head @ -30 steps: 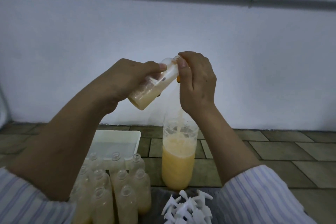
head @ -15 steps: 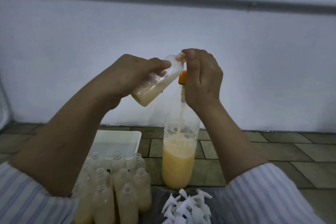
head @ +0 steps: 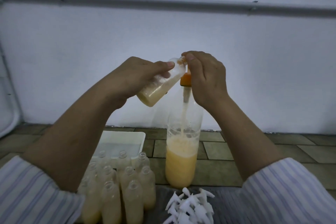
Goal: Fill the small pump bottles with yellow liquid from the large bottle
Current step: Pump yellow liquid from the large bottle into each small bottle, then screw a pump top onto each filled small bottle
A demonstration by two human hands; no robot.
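My left hand grips a small clear bottle, tilted with its neck up and to the right. Yellow liquid fills its lower part. My right hand curls over the pump head on top of the large bottle, thumb tip at the small bottle's mouth. Below the fingers shows the orange pump collar. The large bottle stands upright on the floor, about half full of yellow liquid, with a dip tube running down inside it. The pump nozzle itself is hidden by my fingers.
Several small bottles filled with yellow liquid, without caps, stand in a cluster at lower left. Behind them lies a white tray. A pile of white pump tops sits at the bottom centre. A white wall rises behind the tiled floor.
My right hand has risen a little on the pump, uncovering the orange collar. The small bottle stays tilted at the pump in my left hand.
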